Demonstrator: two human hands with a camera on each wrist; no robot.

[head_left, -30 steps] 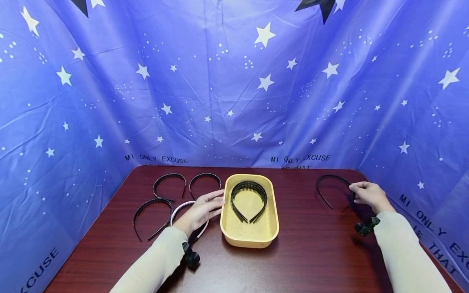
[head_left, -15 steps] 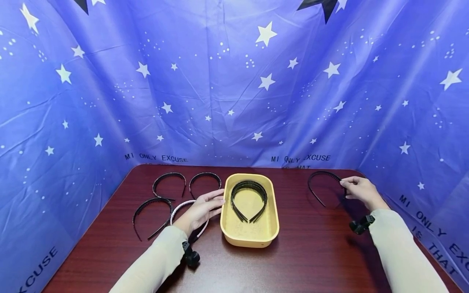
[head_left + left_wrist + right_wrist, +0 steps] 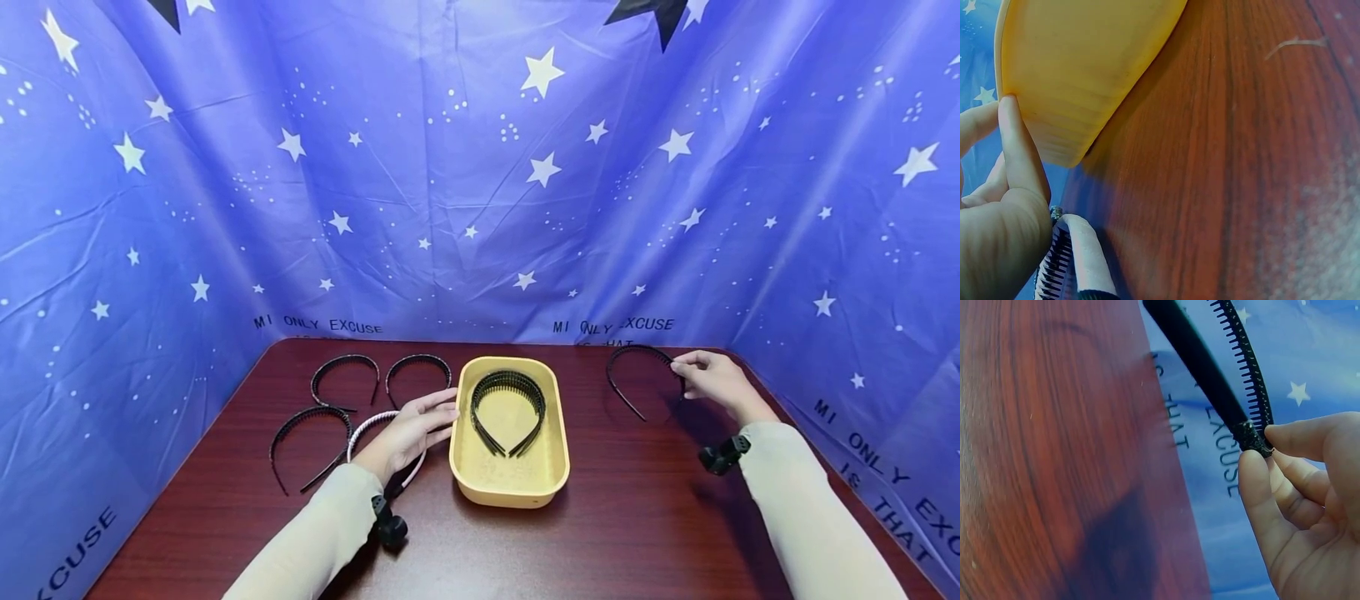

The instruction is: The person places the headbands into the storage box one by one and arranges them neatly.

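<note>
My right hand (image 3: 716, 383) pinches a black toothed headband (image 3: 610, 377) between thumb and fingers, held up over the right side of the table. In the right wrist view the thumb and a finger squeeze the textured side of this headband (image 3: 1204, 365). A yellow plastic bin (image 3: 502, 498) stands at the middle, with several black headbands (image 3: 508, 379) nested inside. My left hand (image 3: 397, 433) rests its fairly straight fingers against the bin's left wall near the rim. Under that hand lies a pale pink headband (image 3: 366, 427), partly hidden; its white-looking band (image 3: 1088, 256) shows in the left wrist view.
Left of the bin, a black headband (image 3: 311, 411) lies in front of two more, a dark headband (image 3: 345, 358) and another dark headband (image 3: 417, 357). The dark red wooden table (image 3: 600, 533) ends at a blue star-printed cloth (image 3: 427, 183) behind and along both sides.
My right hand has moved left and slightly away from me, carrying the black headband toward the bin. The left hand and bin have stayed in place.
</note>
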